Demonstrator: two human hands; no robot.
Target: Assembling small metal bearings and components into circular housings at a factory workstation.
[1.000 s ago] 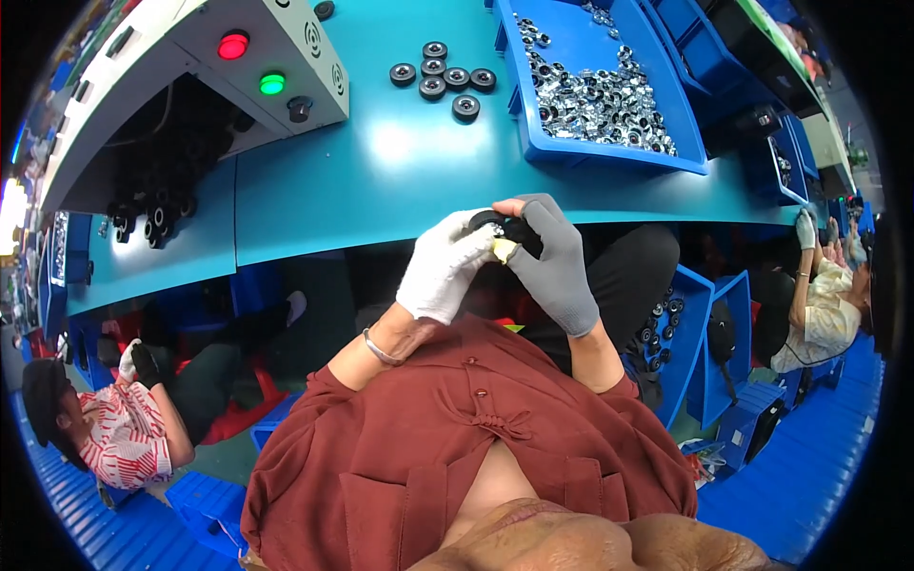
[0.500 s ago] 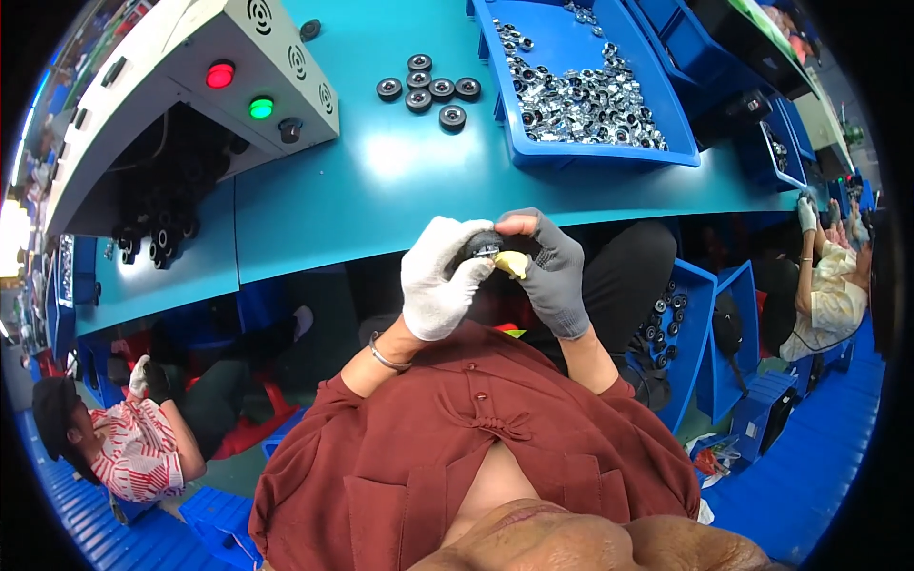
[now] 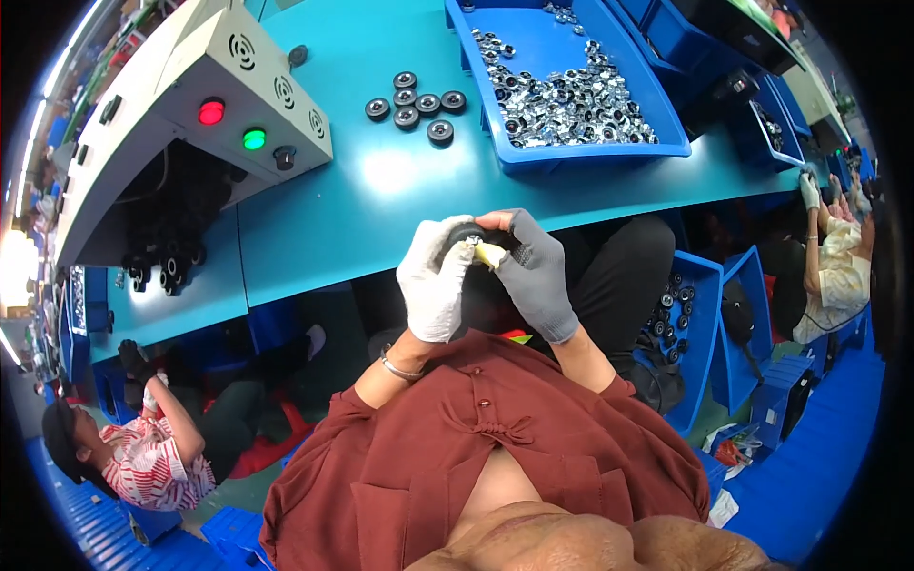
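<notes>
A small black wheel [image 3: 465, 232] with a shiny metal part at its hub is held between my hands, just off the table's near edge. My left hand [image 3: 430, 284], in a white glove, is closed round its left side. Opposite it, my right hand [image 3: 535, 278], in a grey glove with bare fingertips, grips the wheel between fingers and thumb. A pale yellow piece [image 3: 490, 254], apparently a cover on the right thumb, presses close to the metal part. My fingers hide much of the wheel.
Several black wheels [image 3: 406, 118] lie on the green table [image 3: 314, 219]. Beyond stands a blue tray [image 3: 595, 164] of metal hub parts. A white machine [image 3: 190, 71] with red and green lights is at left. Blue bins [image 3: 709, 333] with wheels sit right. Co-workers sit on both sides.
Both hands still hold the wheel, which has turned slightly, and the yellow thumb piece now tilts more downward. The whole view has shifted a little. The left co-worker's hands have moved.
</notes>
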